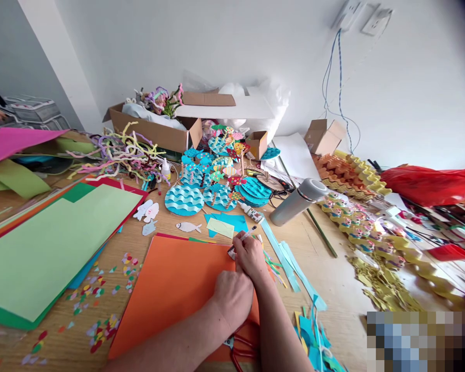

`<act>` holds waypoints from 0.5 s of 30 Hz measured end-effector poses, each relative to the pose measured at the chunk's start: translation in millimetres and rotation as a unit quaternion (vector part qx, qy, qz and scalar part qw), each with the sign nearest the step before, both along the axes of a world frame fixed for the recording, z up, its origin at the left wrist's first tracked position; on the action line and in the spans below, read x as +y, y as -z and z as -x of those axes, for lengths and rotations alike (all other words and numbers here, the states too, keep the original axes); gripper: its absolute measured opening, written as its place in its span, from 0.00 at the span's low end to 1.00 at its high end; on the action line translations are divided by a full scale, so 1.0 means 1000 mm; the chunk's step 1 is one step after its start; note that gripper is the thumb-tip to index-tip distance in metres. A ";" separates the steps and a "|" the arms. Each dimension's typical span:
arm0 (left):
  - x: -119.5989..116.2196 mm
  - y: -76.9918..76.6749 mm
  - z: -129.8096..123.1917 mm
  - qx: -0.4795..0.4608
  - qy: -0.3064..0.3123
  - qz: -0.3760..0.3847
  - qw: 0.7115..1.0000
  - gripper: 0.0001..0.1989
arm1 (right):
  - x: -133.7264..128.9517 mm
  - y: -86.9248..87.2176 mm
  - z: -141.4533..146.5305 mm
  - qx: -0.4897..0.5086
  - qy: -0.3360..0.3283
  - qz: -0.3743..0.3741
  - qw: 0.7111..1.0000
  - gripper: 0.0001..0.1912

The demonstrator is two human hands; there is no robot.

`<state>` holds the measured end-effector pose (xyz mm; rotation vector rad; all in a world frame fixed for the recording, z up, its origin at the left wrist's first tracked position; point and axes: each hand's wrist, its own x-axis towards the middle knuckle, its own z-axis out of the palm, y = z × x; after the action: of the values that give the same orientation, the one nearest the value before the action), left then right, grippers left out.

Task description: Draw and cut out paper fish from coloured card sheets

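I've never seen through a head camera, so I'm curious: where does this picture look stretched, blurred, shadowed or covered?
In the head view, the red plastic bag looks stretched and smeared; in the head view, shadow darkens the orange sheet below the left hand; in the head view, a pixelated block covers the lower right.

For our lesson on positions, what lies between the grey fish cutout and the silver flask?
In the head view, blue paper bearing a pale green slip, then a small bottle, lie between the fish cutout and flask.
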<state>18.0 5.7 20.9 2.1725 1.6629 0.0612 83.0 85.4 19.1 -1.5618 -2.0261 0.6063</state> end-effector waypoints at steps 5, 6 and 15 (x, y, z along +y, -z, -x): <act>0.000 -0.002 0.001 0.005 0.001 0.000 1.000 0.18 | -0.001 -0.002 0.000 0.007 0.005 0.001 1.000 0.15; 0.000 -0.003 0.001 0.006 0.001 0.000 1.000 0.18 | -0.001 -0.003 0.001 0.008 0.007 0.000 1.000 0.15; -0.001 -0.009 0.002 0.020 0.006 -0.008 1.000 0.18 | -0.001 -0.004 0.000 0.055 0.056 0.005 0.997 0.16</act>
<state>15.7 4.9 29.8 2.2094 1.6766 0.0267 82.9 84.8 23.4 -1.6004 -1.8443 0.6445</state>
